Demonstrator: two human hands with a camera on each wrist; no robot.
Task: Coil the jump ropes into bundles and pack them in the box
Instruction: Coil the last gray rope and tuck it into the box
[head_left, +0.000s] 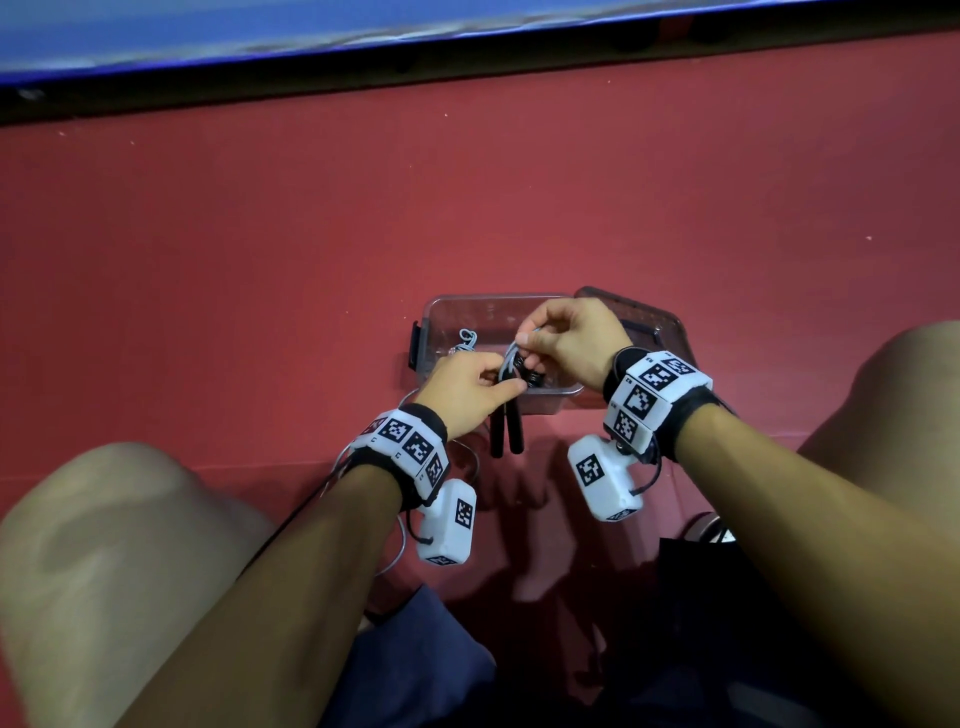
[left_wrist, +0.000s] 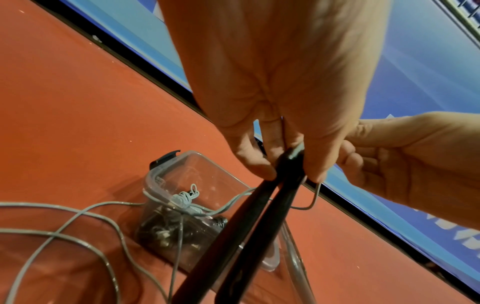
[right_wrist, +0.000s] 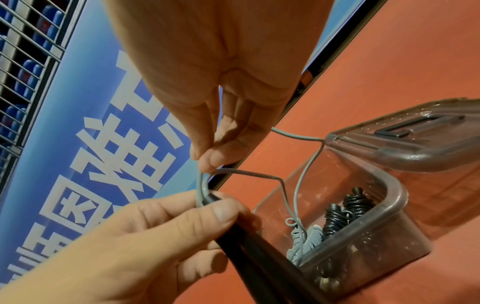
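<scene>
2 smooth black tapered jump-rope handles (head_left: 507, 426), held side by side above the red floor (head_left: 260, 260), are gripped at their tops by the left hand (head_left: 464, 387). The right hand (head_left: 566, 338) pinches the thin grey cord (right_wrist: 249, 173) over the clear plastic box (head_left: 434, 332), which holds coiled grey and black bundles; the box's translucent lid (right_wrist: 405, 142) lies beside it.

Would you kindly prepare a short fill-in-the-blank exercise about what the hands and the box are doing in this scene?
1. The left hand grips two ____ jump-rope handles held together.
2. The right hand pinches the ____ cord near the handle tops.
3. The clear box already holds coiled ropes, and its ____ lies beside it.
4. Loose cord trails over the ____ floor.

Missing words: black; grey; lid; red
</scene>
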